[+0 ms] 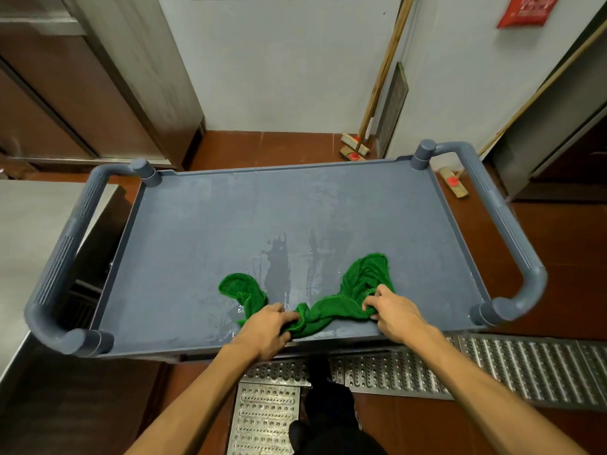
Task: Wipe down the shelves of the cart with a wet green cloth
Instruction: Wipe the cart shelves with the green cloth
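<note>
Both hands, left hand (pixel 267 326) and right hand (pixel 392 311), fingers clamped on green cloth (pixel 331 307), bunched at cart top shelf (pixel 203 244) near edge, likely for spreading.

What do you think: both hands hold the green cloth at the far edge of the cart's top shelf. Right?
Wrong edge. In the head view the left hand and right hand both hold the green cloth, but at the near edge of the cart's top shelf, not the far one.

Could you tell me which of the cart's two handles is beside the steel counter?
The left handle: the steel counter sits just beyond it, while the right handle overhangs red floor.
</note>
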### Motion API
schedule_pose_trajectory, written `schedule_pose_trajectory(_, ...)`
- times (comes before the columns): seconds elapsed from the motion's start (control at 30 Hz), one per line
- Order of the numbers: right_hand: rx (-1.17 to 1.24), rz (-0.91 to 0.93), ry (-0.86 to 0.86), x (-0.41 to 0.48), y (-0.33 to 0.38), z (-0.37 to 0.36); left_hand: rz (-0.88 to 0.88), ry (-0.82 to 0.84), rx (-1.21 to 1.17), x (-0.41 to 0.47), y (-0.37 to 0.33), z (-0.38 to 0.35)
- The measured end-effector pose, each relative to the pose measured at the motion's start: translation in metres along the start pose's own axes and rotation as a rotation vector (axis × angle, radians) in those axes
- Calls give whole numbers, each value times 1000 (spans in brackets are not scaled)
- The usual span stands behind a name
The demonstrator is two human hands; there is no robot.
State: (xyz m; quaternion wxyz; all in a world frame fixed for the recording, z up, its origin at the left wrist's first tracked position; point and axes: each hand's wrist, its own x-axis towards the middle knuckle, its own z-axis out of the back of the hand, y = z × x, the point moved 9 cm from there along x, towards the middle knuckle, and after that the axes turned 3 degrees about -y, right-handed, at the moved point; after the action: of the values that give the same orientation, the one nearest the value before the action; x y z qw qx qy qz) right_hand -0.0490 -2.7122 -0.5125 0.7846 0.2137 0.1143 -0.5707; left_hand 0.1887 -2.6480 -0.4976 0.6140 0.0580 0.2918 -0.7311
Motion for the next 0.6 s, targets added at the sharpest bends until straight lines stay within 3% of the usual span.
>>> schedule_pose_trajectory(0.4,96,-72,23,-40,2,3,48,-134,-27,-11,3,-2)
schedule_pose_trajectory(0.6,208,-137,-69,-52,-13,11,189,-277,206,-22,9,7)
